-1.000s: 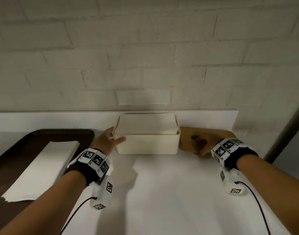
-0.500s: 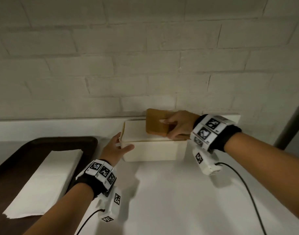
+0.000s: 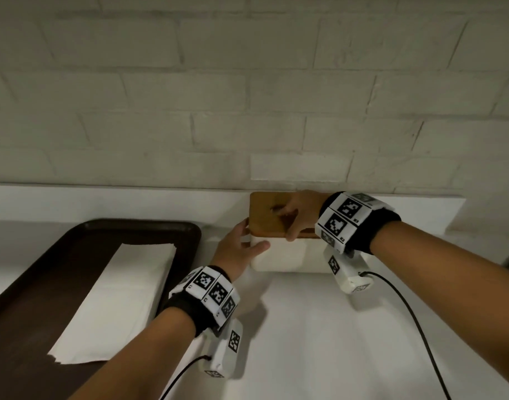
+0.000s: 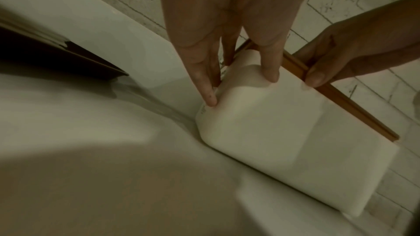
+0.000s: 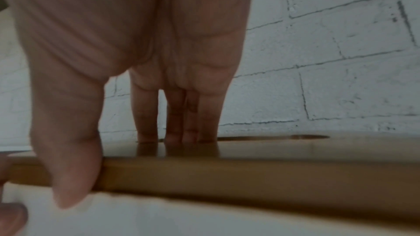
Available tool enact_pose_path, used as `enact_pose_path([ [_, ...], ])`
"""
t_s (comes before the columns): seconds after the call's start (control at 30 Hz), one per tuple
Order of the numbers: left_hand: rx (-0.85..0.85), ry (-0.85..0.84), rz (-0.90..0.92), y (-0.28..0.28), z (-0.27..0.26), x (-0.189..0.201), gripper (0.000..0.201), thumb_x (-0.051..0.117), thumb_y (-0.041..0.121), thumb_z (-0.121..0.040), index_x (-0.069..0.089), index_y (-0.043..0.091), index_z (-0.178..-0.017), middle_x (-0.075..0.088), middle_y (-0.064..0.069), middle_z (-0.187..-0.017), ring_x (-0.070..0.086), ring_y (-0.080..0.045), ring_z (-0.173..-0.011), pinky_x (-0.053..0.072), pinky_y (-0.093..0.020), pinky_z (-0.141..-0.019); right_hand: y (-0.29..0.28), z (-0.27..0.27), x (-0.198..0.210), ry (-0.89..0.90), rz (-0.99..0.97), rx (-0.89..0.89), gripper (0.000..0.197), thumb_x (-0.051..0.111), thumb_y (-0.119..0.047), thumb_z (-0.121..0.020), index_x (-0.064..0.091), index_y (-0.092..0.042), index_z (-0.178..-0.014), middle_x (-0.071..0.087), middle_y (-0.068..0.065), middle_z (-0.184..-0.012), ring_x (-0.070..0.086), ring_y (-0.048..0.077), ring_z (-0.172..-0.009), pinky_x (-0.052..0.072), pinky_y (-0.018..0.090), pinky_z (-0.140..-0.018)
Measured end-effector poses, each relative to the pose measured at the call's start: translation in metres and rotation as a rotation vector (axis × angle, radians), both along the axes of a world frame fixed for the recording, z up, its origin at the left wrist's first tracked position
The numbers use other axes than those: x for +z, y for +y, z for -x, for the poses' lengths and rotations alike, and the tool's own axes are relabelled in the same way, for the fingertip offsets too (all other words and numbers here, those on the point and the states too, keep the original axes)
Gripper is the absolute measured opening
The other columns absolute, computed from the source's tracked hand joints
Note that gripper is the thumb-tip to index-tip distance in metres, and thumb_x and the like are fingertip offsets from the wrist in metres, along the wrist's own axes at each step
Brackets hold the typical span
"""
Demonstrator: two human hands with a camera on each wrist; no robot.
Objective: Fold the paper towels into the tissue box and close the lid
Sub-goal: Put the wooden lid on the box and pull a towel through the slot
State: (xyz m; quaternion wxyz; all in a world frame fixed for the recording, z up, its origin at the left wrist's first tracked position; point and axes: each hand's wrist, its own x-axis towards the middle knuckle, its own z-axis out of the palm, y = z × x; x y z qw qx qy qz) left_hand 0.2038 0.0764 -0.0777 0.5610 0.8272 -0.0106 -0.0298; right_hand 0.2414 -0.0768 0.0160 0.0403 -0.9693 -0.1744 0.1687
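A white tissue box (image 3: 287, 255) stands against the brick wall. A brown wooden lid (image 3: 264, 215) with a slot lies flat on top of it. My right hand (image 3: 298, 217) holds the lid, fingers (image 5: 193, 132) spread on its top and thumb (image 5: 68, 177) against its front edge (image 5: 250, 173). My left hand (image 3: 238, 243) grips the box's left end (image 4: 272, 141), thumb on the front face and fingers on the side. The box's contents are hidden under the lid. A stack of white paper towels (image 3: 123, 295) lies on the dark tray (image 3: 45, 255).
The dark tray sits at the left of the white table (image 3: 319, 342). The brick wall (image 3: 247, 96) rises directly behind the box. Black cables (image 3: 406, 313) trail from both wrist cameras across the table.
My right hand picked the wooden lid up from the table right of the box, carried it left and laid it flat over the box. The left hand stayed on the box's left end.
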Motion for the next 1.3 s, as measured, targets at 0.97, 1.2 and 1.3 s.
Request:
enact_pose_path([
  [0.97,-0.038,-0.150,-0.897,-0.025,-0.058,0.024,0.065,0.032,0.045,-0.094,0.018,0.010,-0.147,0.016,-0.005,-0.156,0.012,-0.019,-0.145,0.005,-0.031,-0.120,-0.115,-0.029,-0.068,-0.225,-0.361,-0.366,0.047,0.029,-0.031,-0.099,0.030,-0.012,-0.143,0.022,0.003,-0.153,0.027,0.021,-0.138,0.018,0.029,-0.112],
  [1.2,0.029,-0.113,-0.904,-0.032,-0.056,0.026,0.058,0.030,0.050,-0.094,0.028,0.018,-0.143,0.036,0.001,-0.146,0.047,-0.024,-0.124,0.036,-0.034,-0.100,-0.116,-0.033,-0.083,-0.336,-0.462,-0.385,0.045,0.031,-0.032,-0.098,0.038,-0.014,-0.139,0.034,0.005,-0.142,0.043,0.027,-0.125,0.032,0.037,-0.105],
  [1.3,0.062,-0.101,-0.888,-0.032,-0.057,0.023,0.056,0.029,0.051,-0.094,0.028,0.021,-0.142,0.039,0.003,-0.144,0.052,-0.025,-0.118,0.040,-0.033,-0.094,-0.118,-0.035,-0.088,-0.337,-0.537,-0.399,0.044,0.033,-0.033,-0.098,0.040,-0.015,-0.137,0.037,0.005,-0.137,0.044,0.028,-0.123,0.034,0.040,-0.105],
])
